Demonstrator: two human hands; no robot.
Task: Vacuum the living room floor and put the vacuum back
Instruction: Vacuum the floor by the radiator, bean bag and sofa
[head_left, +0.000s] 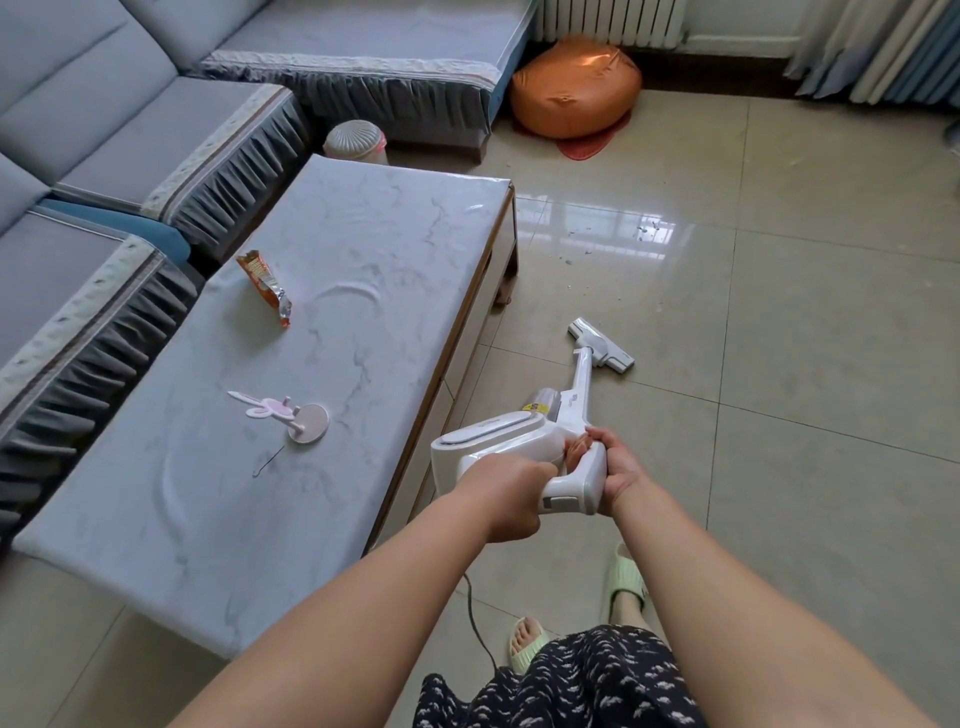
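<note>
Item: white stick vacuum (524, 441), floor head (602, 347) on the tiled floor (779, 364) beside the worktop (322, 291), left hand (506, 499) and right hand (618, 467) each in clenched grip round its handle; best advanced slowly, head flat, toward the debris (647, 228).

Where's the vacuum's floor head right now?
In the head view, the floor head sits on the tiled floor just right of the coffee table's far corner, short of the scattered debris.
</note>
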